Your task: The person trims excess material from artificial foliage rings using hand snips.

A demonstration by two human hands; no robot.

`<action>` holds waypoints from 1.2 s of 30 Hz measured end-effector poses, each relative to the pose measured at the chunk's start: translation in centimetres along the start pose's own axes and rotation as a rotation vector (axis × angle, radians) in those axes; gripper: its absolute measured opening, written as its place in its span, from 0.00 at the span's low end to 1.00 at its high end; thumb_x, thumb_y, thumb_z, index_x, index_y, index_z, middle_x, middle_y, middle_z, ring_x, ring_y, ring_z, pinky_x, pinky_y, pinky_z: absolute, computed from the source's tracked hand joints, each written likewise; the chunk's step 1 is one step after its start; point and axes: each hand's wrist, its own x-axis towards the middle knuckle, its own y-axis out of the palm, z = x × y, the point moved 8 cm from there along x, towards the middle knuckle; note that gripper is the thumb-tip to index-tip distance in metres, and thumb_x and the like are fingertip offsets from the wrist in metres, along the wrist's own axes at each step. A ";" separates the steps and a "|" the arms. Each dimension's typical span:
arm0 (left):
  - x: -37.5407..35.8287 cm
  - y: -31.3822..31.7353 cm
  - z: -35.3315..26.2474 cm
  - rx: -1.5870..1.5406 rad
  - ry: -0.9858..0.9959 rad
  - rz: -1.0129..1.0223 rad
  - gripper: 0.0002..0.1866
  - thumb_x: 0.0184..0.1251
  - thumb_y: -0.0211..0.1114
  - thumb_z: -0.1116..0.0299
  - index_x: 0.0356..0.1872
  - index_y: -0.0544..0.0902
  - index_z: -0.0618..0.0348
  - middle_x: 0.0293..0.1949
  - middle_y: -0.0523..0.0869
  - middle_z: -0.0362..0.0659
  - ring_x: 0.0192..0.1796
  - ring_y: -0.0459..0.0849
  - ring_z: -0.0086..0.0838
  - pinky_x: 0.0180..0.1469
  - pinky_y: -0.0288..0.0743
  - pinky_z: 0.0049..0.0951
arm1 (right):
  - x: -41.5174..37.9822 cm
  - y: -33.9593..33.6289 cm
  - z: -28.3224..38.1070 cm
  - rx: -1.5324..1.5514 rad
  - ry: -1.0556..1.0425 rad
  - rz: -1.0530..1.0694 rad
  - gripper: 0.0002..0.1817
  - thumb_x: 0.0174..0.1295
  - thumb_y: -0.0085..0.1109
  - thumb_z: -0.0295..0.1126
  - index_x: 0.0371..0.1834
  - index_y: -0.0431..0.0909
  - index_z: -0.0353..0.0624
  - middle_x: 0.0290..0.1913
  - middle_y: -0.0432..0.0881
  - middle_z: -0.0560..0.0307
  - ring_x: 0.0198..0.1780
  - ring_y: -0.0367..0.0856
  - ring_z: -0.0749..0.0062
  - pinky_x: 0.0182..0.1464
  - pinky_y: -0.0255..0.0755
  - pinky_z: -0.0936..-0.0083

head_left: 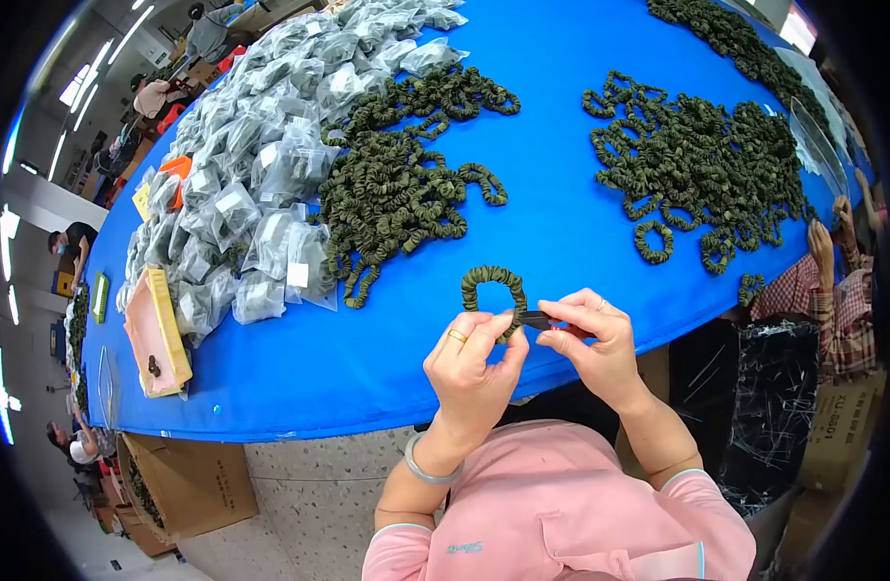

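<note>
In front of my chest, my left hand (474, 366) pinches the lower edge of a dark green scrunchie (493, 276), its ring standing up above my fingers. My right hand (597, 341) is closed on a small dark tool, which looks like thread snips (534, 319). The tip of the snips meets the scrunchie beside my left thumb. Its handle is mostly hidden in my right fingers. Beyond my hands lies a pile of green scrunchies (392, 189), with another scrunchie pile (697, 160) to the right.
Clear bags of scrunchies (261, 169) heap up on the left of the blue table (542, 126). A yellow-rimmed tray (169, 329) stands near the left edge. Cardboard boxes (198, 484) sit below. A co-worker's hands (823, 252) are at the right edge.
</note>
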 end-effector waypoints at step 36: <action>-3.2 4.7 3.5 -1.104 -0.854 0.376 0.11 0.74 0.52 0.66 0.41 0.77 0.63 0.28 0.83 0.44 0.17 0.64 0.14 0.17 0.56 0.10 | 2.8 -0.1 -0.4 0.073 0.123 0.121 0.05 0.56 0.65 0.27 0.35 0.83 0.40 0.28 0.77 0.64 0.23 0.67 0.85 0.24 0.59 0.89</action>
